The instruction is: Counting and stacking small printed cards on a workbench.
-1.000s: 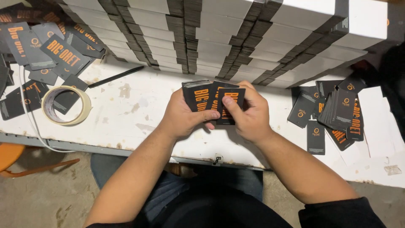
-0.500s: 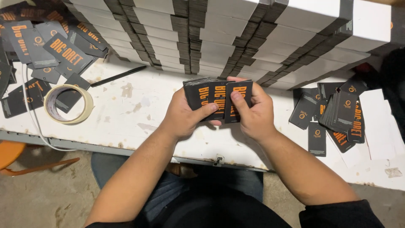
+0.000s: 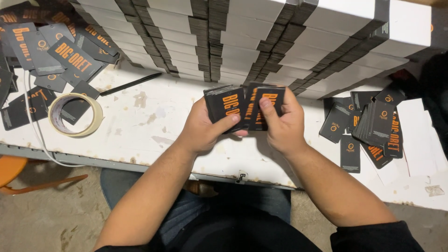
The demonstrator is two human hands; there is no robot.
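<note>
A worn white worktable point(image 3: 154, 116) is spread across the view, its surface chipped and stained. Along its far edge, long rows of stacked white cartons with black ends point(image 3: 261, 32) are packed tightly together. At the far left corner a heap of black cards with orange print point(image 3: 51, 51) is scattered, and a roll of pale tape point(image 3: 74, 115) is laid just beside it, near a thin black pen point(image 3: 130, 84). Towards the right edge a smaller pile of the same black cards point(image 3: 373, 126) is fanned out. Above the middle of the near edge, a small fanned stack of black cards point(image 3: 242, 105) is gripped from both sides: it is clasped by the left hand point(image 3: 203, 128), thumb across the front, and pinched by the right hand point(image 3: 284, 126), whose fingers are curled round its right edge.
</note>
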